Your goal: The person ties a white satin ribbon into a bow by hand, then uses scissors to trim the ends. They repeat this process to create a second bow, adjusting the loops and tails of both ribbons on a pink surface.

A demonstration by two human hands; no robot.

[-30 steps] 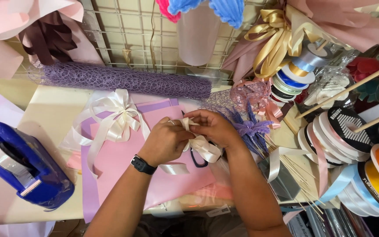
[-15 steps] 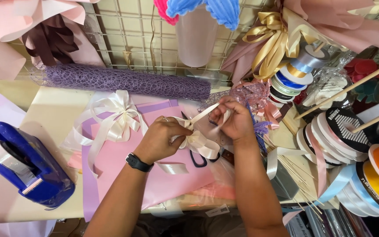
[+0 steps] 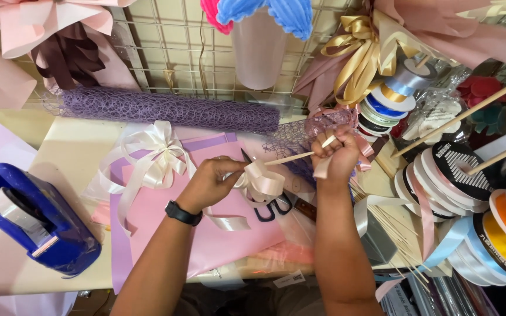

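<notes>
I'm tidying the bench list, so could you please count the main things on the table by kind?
Finished cream bows: 1
Bows in the hands: 1
Blue tape dispensers: 1
Purple mesh rolls: 1
Scissors: 1
Total: 5

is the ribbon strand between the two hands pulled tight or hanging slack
Pulled tight. The ribbon strand runs straight from the looped bow at the left hand to the fisted right hand, with no sag.

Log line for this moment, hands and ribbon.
left hand: pinches cream ribbon loops | right hand: fist on ribbon tail, taut | scissors: on pink paper
</notes>
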